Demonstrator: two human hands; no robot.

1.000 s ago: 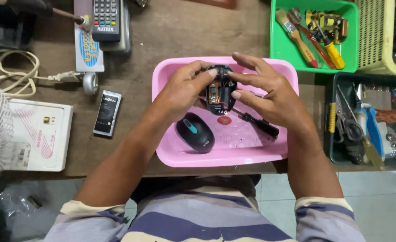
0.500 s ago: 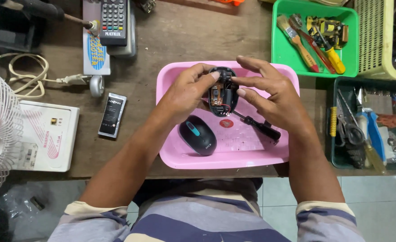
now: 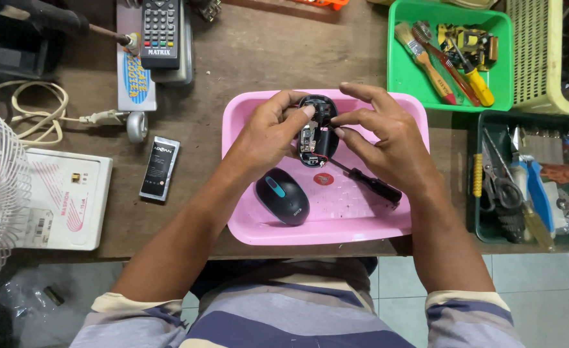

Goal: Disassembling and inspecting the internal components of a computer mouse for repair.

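Hands pinch an opened mouse base [image 3: 315,132] over a pink tray [image 3: 246,212].
Left hand [image 3: 268,132] and right hand [image 3: 387,138] both clamp its rim; thin wires (red and black) could tear if tugged.

Your left hand [image 3: 268,132] and right hand [image 3: 387,138] hover close together over the shallow pink plastic tray [image 3: 246,219]. Below your left hand, the black computer-mouse top shell with a teal stripe [image 3: 282,196] blocks the tray floor. Under your right hand lies the black-handled screwdriver [image 3: 368,183]. Between shell and screwdriver, you have bare tray floor. Beyond your right hand stands the green plastic bin [image 3: 400,71].
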